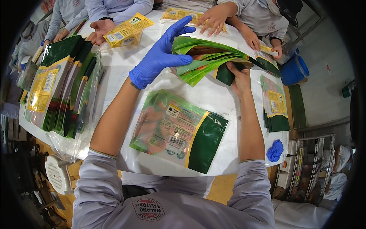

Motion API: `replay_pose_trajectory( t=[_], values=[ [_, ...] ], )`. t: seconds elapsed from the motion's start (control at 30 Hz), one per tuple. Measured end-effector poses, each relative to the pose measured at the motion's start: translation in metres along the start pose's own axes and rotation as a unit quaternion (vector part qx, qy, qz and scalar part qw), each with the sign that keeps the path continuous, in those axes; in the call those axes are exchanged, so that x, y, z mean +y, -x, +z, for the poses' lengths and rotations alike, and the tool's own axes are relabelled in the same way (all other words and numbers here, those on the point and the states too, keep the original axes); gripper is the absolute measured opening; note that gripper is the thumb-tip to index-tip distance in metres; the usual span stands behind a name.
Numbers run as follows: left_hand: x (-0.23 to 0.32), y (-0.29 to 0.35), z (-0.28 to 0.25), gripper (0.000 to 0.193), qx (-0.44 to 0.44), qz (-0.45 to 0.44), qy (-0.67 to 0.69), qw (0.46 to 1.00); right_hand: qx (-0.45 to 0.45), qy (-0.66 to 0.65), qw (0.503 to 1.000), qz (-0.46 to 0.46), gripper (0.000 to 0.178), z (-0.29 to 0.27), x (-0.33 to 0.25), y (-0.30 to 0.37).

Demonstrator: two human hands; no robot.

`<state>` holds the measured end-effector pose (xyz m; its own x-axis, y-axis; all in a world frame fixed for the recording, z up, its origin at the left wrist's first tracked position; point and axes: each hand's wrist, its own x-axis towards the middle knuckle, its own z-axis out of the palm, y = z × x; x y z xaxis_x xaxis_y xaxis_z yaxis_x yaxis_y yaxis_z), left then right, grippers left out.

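My left hand (162, 55), in a blue glove, has its fingers and thumb spread at the left edges of a fanned stack of green plastic pouches (213, 57); the thumb reaches against the edges. My bare right hand (241, 78) grips the stack's right side from below, thumb in front; its other fingers are partly hidden. The stack is raised above the table, its leaves spread apart on the left. Below it, between my forearms, lies another pile of printed pouches (177, 131), partly see-through with dark green ends.
White table (114, 86). At left, a large pouch stack (57, 84) stands in clear plastic. More pouches (275, 103) and a crumpled blue glove (275, 150) lie at right. Across, co-workers' hands (213, 19) handle yellow-labelled packages (127, 30). A blue bin (295, 68) and a white stool (59, 173) flank the table.
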<state>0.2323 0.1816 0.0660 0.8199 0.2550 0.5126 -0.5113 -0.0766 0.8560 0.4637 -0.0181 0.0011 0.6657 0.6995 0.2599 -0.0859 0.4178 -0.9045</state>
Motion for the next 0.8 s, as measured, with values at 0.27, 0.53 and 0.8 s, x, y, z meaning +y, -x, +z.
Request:
replay_pose_trajectory(
  t=[0.27, 0.53, 0.8],
  values=[
    [0.006, 0.000, 0.001, 0.107, -0.060, -0.070, 0.081, 0.992, -0.002, -0.022, 1.000, -0.011, 0.033, -0.004, 0.004, -0.001],
    [0.010, 0.000, 0.009, 0.112, -0.100, -0.027, -0.077, 0.992, -0.018, -0.047, 0.999, -0.015, 0.027, -0.026, 0.014, -0.005],
    [0.004, 0.001, 0.002, 0.108, -0.041, -0.065, -0.071, 0.995, -0.010, -0.034, 0.999, -0.009, 0.033, -0.011, 0.010, -0.003]
  ],
)
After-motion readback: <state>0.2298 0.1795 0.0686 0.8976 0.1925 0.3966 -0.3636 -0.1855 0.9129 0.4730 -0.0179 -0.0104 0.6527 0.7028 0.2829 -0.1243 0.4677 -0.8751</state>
